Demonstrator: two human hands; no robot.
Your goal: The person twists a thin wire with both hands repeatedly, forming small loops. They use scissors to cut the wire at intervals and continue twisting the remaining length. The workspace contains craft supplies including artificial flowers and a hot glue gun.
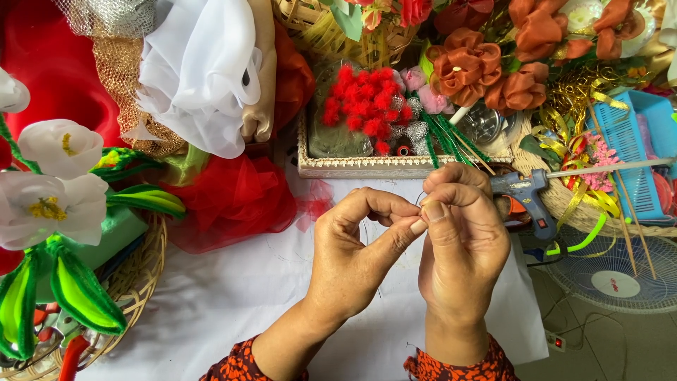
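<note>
- Finished pieces are lying at the far left: white fabric flowers [49, 176] with green wrapped leaves [77, 293], resting in a wicker basket [144, 271]. I judge these as completed work.
- Red netting [229, 197] and white cloth [204, 70] are sitting unused behind the white table cover [233, 296].
- The left hand [356, 257] is reaching in from below, thumb and forefinger pinched shut at the centre of the view, the wrist angling right.
- A thin dark wire [418, 198] is looping just above the pinch; both hands are meeting on it. What else the fingertips are enclosing I cannot tell. No flower form is showing yet, so the piece appears to be at an early stage.
- The right hand [462, 243] is standing upright, fingers curled tight, thumb pressing against the left thumb.
- A blue glue gun [525, 197] is lying untouched just beside the right hand.
</note>
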